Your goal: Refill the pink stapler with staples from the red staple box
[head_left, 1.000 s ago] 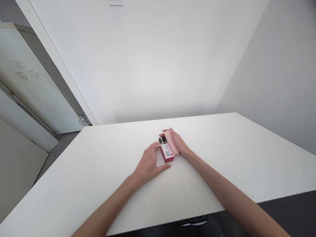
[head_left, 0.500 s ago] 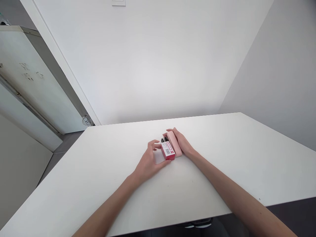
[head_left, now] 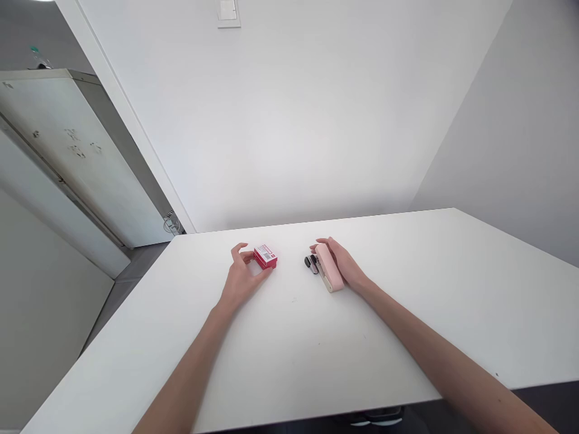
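My left hand (head_left: 242, 274) grips a small red and white box (head_left: 265, 255) between thumb and fingers, on the left part of the white table (head_left: 280, 355). Printing and a barcode-like patch show on the box's top. To the right, my right hand (head_left: 339, 262) is wrapped round the outer side of a pink stapler (head_left: 330, 268), fingertips curling over its far end. Against the stapler's left side lies a small black and silver tool (head_left: 312, 263), which looks like a staple remover; neither hand visibly grips it.
Behind the table rises a white wall (head_left: 298, 120) with a light switch (head_left: 228, 12). A worn, pale cabinet (head_left: 85, 144) stands beyond the table at the left. The table's front edge runs below my forearms.
My left hand has carried the red and white box left, away from the stapler, uncovering the small black tool. My right hand stays on the stapler. The view has shifted slightly.
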Demonstrator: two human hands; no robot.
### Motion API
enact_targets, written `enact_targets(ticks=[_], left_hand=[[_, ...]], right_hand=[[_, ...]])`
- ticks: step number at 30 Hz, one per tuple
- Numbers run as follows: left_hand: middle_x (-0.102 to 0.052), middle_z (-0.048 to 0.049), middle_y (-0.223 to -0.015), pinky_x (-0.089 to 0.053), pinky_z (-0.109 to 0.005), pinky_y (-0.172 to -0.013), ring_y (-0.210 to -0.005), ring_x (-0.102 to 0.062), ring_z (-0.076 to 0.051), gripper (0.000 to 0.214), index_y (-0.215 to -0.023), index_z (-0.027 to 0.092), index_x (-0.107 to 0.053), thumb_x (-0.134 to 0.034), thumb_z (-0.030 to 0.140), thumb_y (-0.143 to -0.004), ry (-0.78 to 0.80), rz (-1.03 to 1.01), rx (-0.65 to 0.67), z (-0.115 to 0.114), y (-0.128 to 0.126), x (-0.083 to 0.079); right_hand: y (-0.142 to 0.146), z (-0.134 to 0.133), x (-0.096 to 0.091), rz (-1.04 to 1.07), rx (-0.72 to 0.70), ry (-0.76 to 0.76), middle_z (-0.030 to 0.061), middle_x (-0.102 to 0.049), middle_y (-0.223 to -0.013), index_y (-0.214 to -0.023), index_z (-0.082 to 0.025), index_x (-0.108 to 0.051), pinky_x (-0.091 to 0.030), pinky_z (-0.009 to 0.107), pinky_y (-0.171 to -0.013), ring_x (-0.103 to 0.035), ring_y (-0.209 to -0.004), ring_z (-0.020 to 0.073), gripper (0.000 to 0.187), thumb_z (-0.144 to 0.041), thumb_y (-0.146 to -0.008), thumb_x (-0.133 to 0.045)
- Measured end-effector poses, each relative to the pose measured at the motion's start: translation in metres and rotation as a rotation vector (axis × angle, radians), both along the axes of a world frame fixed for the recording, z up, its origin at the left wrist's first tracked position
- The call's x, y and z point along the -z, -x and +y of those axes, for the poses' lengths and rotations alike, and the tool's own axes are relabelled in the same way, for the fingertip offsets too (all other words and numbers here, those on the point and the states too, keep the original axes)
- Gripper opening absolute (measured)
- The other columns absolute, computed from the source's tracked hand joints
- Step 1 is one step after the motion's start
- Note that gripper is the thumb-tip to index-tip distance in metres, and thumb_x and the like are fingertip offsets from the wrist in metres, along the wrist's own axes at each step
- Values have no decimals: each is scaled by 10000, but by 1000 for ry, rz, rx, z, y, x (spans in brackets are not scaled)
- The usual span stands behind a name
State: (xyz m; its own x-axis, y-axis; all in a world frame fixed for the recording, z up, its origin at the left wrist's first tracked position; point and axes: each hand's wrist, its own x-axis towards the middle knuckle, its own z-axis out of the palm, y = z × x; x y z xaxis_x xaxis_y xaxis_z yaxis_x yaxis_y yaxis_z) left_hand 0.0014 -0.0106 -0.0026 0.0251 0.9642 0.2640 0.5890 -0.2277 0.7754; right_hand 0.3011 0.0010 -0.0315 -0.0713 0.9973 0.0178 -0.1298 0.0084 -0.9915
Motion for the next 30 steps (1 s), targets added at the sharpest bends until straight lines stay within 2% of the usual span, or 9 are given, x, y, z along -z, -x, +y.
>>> enact_targets(ticks=[6, 11, 15, 21, 26, 30], left_hand=[[-654, -114, -1359, -547, -477, -1051, -1207, -693, -272, 935, -1400, 304, -286, -879, 559, -725, 4, -18, -13, 4, 8, 0], [-677, -88, -1273, -556, -477, -999, -1127, -697, -274, 929, -1407, 295, -290, -867, 520, -716, -27, 83, -4, 7, 22, 2], [-681, -76, -1264, -540, -481, -1016, -1119, -698, -268, 895, -1433, 302, -283, -839, 483, -754, -45, 124, 42, 6, 34, 1], [-689, -74, -1248, -520, -486, -1063, -1176, -702, -272, 973, -1468, 306, -270, -872, 542, -741, -56, 117, 63, 0, 36, -4], [-707, -65, -1228, -505, -489, -1098, -1214, -697, -277, 933, -1426, 303, -297, -880, 542, -737, -108, 38, 26, 0, 36, -7], [-708, -62, -1223, -504, -484, -1077, -1194, -688, -273, 878, -1409, 300, -315, -851, 536, -756, -104, 51, -40, 1, 39, -8]], right_hand=[[-2, 1, 1, -10, -10, -2, 63, -735, -1366, -1288, -311, -671, -563, 418, -969, -658, -1283, 314, 567, -759, -987, -497], [-3, 1, 3, -16, -7, -6, 62, -729, -1385, -1290, -312, -676, -554, 417, -1001, -651, -1314, 313, 568, -758, -999, -479], [-3, 1, 3, -23, -11, -8, 56, -724, -1394, -1291, -318, -671, -554, 416, -997, -643, -1330, 311, 569, -763, -1003, -463], [-1, -2, -2, -23, -6, -6, 61, -731, -1381, -1286, -315, -674, -568, 422, -959, -662, -1294, 319, 586, -779, -989, -473], [-2, -2, -1, -28, -15, -14, 59, -727, -1387, -1297, -317, -665, -559, 418, -978, -649, -1320, 315, 589, -780, -994, -464], [-3, 0, 2, -13, -16, -5, 70, -731, -1378, -1301, -308, -668, -566, 427, -960, -662, -1299, 327, 592, -775, -986, -486]])
